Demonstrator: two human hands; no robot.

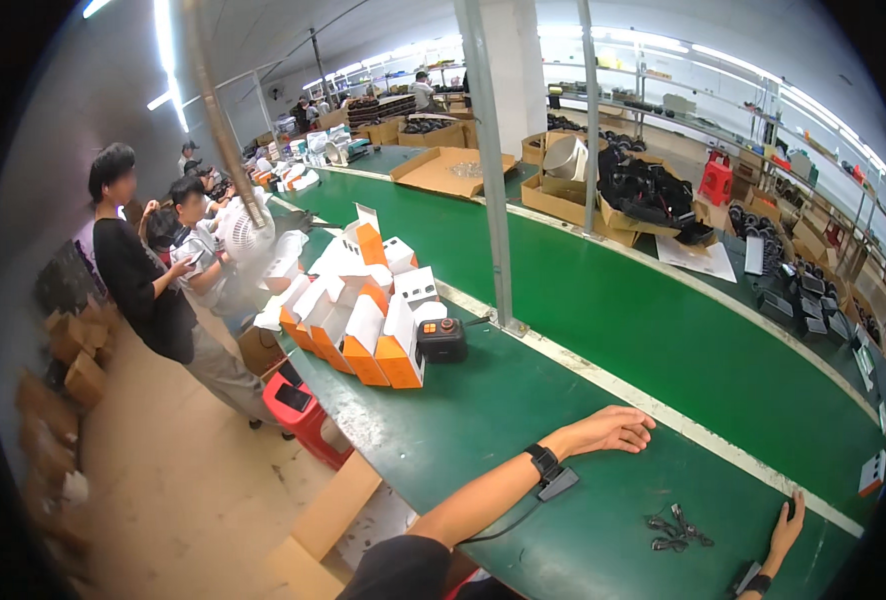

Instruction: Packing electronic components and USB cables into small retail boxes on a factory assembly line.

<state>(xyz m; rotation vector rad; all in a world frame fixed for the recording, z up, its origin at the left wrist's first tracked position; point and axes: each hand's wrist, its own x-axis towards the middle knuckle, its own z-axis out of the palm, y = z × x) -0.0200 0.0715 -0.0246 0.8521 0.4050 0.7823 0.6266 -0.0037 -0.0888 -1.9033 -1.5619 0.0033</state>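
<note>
My left hand point(611, 430) lies flat on the green table point(483, 420), palm down, fingers stretched toward the white stripe at the belt's edge. It holds nothing. A black band with a small grey box point(553, 478) sits on that wrist. My right hand point(787, 528) comes in at the lower right with its fingers laid out on the table and nothing in it. A small tangle of black clips and wires point(671, 530) lies between the two hands, nearer the right one.
Orange-and-white cartons point(363, 325) are stacked further up the table beside a black device with orange buttons point(441, 340). A metal post point(493, 200) stands at the green conveyor belt point(663, 330). Several people point(148, 280) stand at left near a red stool point(298, 408). Cardboard boxes point(583, 200) sit beyond the belt.
</note>
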